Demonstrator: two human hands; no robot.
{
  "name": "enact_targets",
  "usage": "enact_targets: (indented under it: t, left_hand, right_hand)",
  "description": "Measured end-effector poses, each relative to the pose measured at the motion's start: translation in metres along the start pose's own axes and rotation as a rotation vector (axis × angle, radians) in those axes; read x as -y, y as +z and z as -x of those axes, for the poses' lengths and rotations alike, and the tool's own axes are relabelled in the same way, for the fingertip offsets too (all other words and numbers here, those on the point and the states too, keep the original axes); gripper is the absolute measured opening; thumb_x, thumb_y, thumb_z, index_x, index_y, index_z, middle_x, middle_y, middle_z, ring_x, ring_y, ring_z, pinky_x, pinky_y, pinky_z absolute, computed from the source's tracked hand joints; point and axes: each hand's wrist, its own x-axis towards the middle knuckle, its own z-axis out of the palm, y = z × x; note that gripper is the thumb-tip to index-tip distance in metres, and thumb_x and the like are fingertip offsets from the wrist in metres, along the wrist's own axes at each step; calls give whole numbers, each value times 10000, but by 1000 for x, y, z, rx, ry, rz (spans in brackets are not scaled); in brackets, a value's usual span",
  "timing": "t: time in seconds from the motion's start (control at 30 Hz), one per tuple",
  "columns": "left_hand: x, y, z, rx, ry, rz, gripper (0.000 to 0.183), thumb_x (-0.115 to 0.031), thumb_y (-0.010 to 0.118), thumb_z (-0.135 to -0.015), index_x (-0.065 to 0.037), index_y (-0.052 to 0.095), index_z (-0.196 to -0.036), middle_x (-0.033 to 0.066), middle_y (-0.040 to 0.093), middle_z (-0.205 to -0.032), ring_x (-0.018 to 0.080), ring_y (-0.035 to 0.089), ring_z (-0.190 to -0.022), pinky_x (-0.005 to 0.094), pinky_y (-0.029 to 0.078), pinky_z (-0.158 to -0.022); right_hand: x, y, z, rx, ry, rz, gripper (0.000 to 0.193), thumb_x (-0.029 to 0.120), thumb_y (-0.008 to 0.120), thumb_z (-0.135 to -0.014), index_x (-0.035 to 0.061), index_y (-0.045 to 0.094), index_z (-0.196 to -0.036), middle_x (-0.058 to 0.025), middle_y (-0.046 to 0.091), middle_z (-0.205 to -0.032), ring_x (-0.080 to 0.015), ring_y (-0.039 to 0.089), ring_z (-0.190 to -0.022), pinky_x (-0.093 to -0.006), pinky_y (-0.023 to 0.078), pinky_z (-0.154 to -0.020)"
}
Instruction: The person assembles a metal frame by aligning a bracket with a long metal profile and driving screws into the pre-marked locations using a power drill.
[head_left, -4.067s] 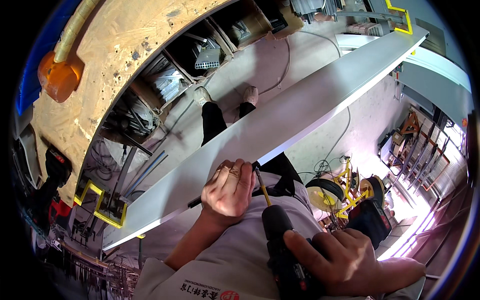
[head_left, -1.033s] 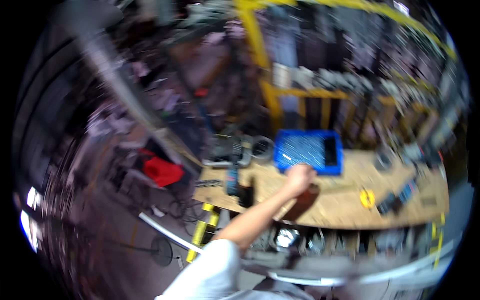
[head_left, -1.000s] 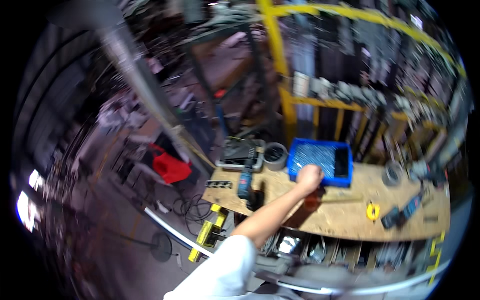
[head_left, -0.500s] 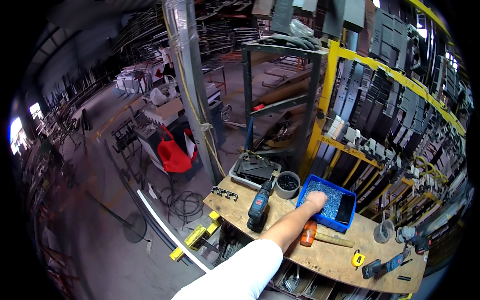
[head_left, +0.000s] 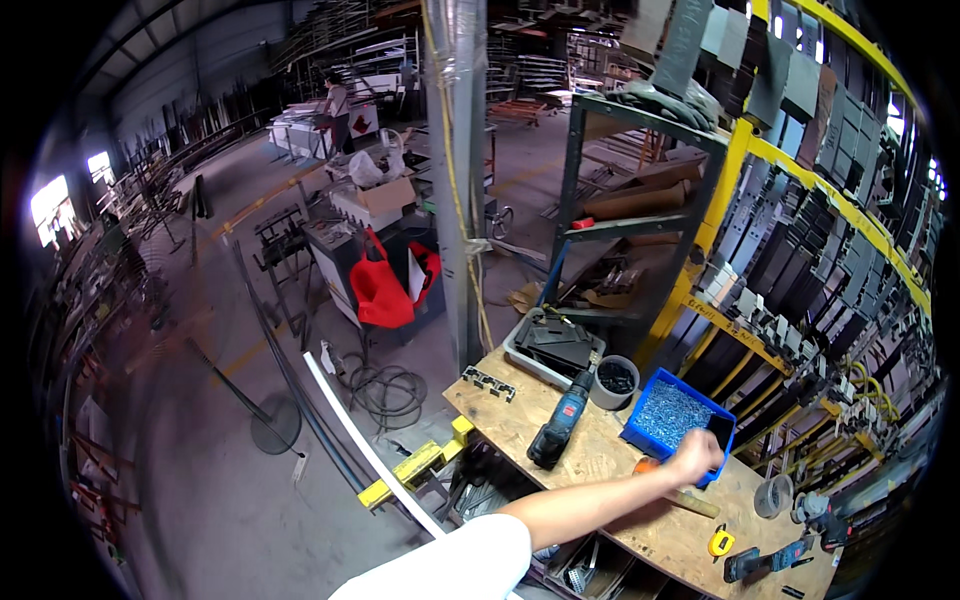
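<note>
In the head view one bare arm in a white short sleeve comes up from the lower edge and stretches to the right across a pale chipboard worktop [head_left: 600,450]. Which arm it is cannot be told for certain; it reads as the right hand [head_left: 695,458]. The hand is bunched at the near right corner of a blue rectangular plastic bin filled with small silvery screws [head_left: 668,412], and the fingers curl downward at the bin's rim (whether they pinch any screws is hidden by the back of the hand). The bin sits toward the far right part of the worktop, with most of its heap of screws lying to the left of and beyond the fingers.

Just left of the bin stands a small grey round cup holding dark bits [head_left: 614,381], and left of that lies a blue and black cordless drill [head_left: 560,424], its nose pointing away from the person. Beyond the drill rests a grey shallow tray with a black case [head_left: 552,345] in it. An orange-handled tool [head_left: 648,466] peeks out under the forearm. Near the right end lie a yellow tape measure [head_left: 720,542] and a roll of grey tape [head_left: 772,494]. The other hand is out of sight.
</note>
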Motion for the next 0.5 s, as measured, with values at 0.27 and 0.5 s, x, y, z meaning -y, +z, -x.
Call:
enact_targets:
  t: [0.27, 0.5]
  left_hand:
    - [-31, 8, 258, 395, -774, 853, 135, -76, 669, -988, 0, 695, -879, 89, 691, -790, 163, 608, -591, 279, 499, -542]
    - [-4, 19, 382, 124, -850, 1210, 145, -116, 634, -1051, -23, 690, -954, 42, 682, -823, 113, 615, -682, 242, 529, -587]
  right_hand:
    - [-11, 2, 53, 60, -101, -27, 581, 107, 757, -854, -6, 591, -1399, -102, 690, -913, -219, 677, -745, -348, 534, -675]
    - [-45, -17, 114, 84, -162, -65, 576, 112, 759, -866, -8, 585, -1402, -108, 705, -937, -220, 690, -773, -345, 544, -701]
